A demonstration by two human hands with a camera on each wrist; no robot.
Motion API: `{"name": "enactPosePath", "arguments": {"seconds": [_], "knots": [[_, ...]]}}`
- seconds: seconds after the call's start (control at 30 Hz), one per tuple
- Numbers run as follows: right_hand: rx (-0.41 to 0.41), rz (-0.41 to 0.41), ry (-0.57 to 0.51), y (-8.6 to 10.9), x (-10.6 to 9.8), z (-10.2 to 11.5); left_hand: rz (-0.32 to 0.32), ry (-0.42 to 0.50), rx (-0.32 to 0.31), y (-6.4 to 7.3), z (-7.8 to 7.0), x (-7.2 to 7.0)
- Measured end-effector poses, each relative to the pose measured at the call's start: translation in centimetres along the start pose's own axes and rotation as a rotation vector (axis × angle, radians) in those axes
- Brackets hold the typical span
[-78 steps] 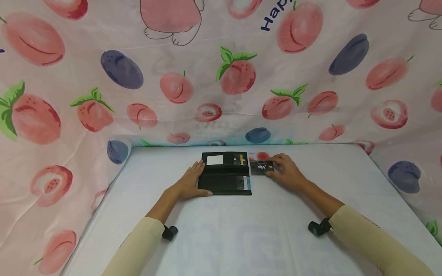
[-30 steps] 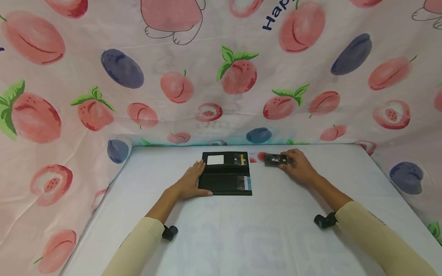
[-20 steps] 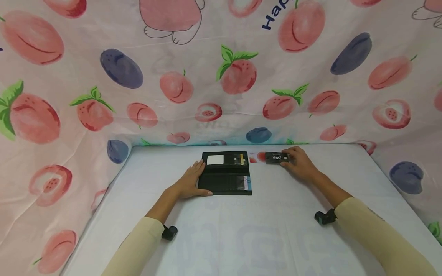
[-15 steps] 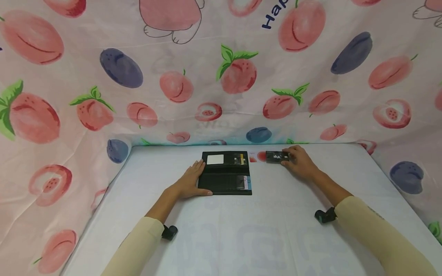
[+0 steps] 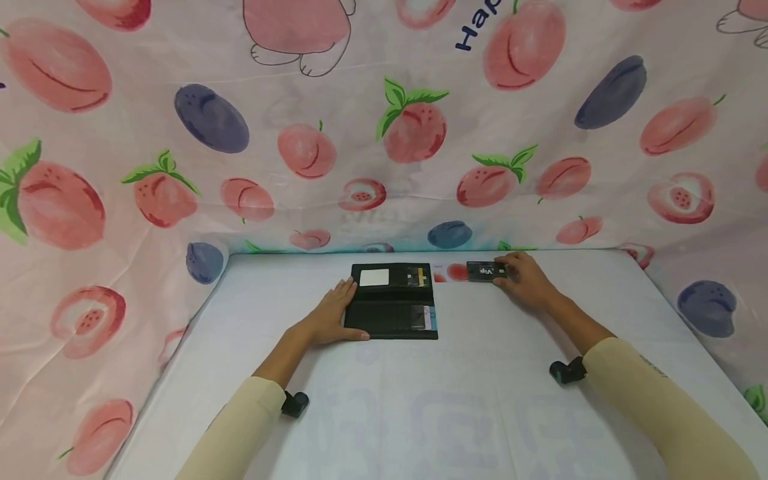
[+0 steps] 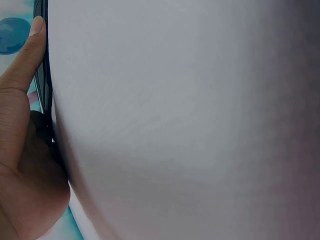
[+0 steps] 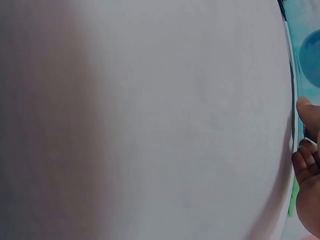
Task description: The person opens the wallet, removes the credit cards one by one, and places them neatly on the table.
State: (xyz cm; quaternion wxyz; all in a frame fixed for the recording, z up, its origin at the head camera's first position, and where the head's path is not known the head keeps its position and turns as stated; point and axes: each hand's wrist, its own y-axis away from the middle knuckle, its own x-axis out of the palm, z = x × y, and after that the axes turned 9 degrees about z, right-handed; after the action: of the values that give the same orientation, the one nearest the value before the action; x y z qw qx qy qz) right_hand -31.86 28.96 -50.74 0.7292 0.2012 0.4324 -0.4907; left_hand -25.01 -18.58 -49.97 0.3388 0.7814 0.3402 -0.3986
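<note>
A black wallet (image 5: 391, 293) lies spread flat on the white table, cards showing in its upper and lower slots. My left hand (image 5: 329, 313) rests along its left side, fingers extended at the edge and thumb over the lower left corner. In the left wrist view, the thumb (image 6: 31, 47) lies straight along the wallet's dark edge. To the right, my right hand (image 5: 525, 279) pinches the right end of a black card (image 5: 485, 271) marked "Vip" between thumb and fingers. The right wrist view catches only part of that hand (image 7: 307, 165) at its edge.
A flat piece printed with red fruit (image 5: 457, 272) lies between wallet and black card, its right end apparently beneath the card. Fruit-patterned cloth (image 5: 360, 133) rises behind the table (image 5: 420, 413). A dark wrist camera (image 5: 568, 371) sits at the right sleeve.
My right hand has carried the black card from beside the wallet rightward and slightly away, uncovering more of the fruit-printed piece. The left hand and wallet have stayed in place.
</note>
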Motion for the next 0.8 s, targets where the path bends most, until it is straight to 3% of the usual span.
{"name": "enactPosePath", "arguments": {"seconds": [0.8], "knots": [[-0.005, 0.003, 0.055, -0.38, -0.38, -0.94, 0.004, 0.004, -0.003, -0.14, 0.32, 0.08]]}}
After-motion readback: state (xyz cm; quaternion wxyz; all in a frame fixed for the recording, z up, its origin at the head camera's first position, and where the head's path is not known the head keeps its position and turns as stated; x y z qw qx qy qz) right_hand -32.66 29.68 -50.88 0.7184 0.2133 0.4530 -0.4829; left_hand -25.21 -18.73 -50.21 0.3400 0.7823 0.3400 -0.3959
